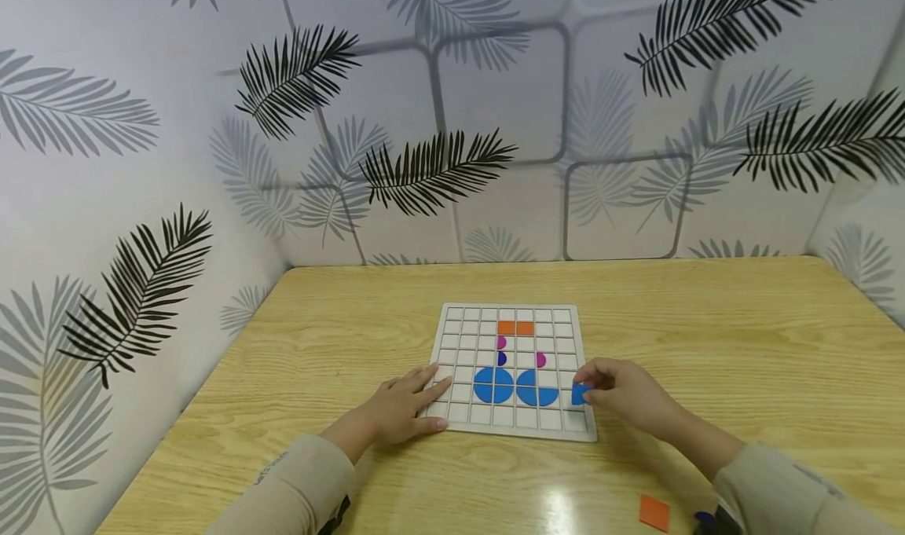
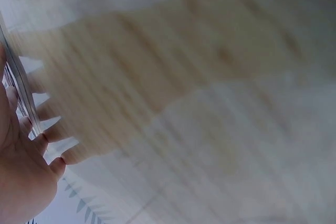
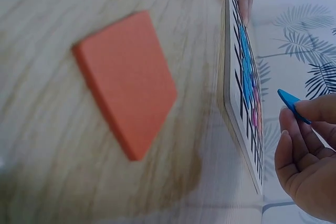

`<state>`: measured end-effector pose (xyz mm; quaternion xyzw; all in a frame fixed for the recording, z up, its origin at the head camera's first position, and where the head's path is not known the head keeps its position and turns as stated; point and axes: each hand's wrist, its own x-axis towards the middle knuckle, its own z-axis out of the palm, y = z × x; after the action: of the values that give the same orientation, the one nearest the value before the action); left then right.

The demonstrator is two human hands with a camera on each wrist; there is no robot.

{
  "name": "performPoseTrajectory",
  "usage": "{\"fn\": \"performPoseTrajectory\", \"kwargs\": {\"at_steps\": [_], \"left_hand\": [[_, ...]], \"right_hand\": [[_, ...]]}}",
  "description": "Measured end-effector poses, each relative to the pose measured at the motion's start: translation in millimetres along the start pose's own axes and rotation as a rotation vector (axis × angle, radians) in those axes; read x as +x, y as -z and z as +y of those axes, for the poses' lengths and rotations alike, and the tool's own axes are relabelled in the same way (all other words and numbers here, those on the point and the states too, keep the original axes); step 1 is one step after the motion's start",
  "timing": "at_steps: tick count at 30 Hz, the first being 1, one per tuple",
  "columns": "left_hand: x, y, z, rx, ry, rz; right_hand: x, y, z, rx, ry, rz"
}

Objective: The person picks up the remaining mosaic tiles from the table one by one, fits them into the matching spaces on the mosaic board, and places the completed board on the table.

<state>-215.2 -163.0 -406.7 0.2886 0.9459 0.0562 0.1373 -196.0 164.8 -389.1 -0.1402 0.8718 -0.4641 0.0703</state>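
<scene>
My right hand (image 1: 629, 393) pinches a flat blue tile (image 1: 580, 393) between thumb and fingers, over the right edge of a white gridded board (image 1: 459, 413). In the right wrist view the blue tile (image 3: 292, 104) appears tilted, nearly edge-on, above the board (image 3: 231, 77). My left hand (image 1: 406, 405) rests on the board's left edge with fingers spread. On the grid, blue quarter pieces form a full circle (image 1: 493, 385), and more form part of a second circle (image 1: 536, 390). Above them are two orange squares (image 1: 516, 328), two magenta half-circles (image 1: 541, 360) and one dark blue half-circle (image 1: 502, 358).
A loose orange tile (image 1: 654, 513) lies on the wooden table (image 1: 353, 323) near its front, right of centre. Beside my right sleeve a dark blue piece (image 1: 703, 517) is partly visible. A leaf-patterned wall (image 1: 495, 229) stands behind the table.
</scene>
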Motion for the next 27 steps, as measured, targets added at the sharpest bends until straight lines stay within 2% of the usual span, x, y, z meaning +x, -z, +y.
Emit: {"fn": "performPoseTrajectory", "kwargs": {"at_steps": [6,14,27], "left_hand": [[0.4,-2.1,-2.1,0.007,0.004,-0.007],[0.0,-0.7,-1.5,0.001,-0.002,-0.002],[0.5,-1.7,-2.4,-0.003,-0.018,0.006]], "right_hand": [[8.5,-2,-3,0.008,-0.002,0.014],[20.3,-6,-3,-0.034,-0.021,0.061],[42.7,-12,-1,-0.113,0.010,0.055]]}}
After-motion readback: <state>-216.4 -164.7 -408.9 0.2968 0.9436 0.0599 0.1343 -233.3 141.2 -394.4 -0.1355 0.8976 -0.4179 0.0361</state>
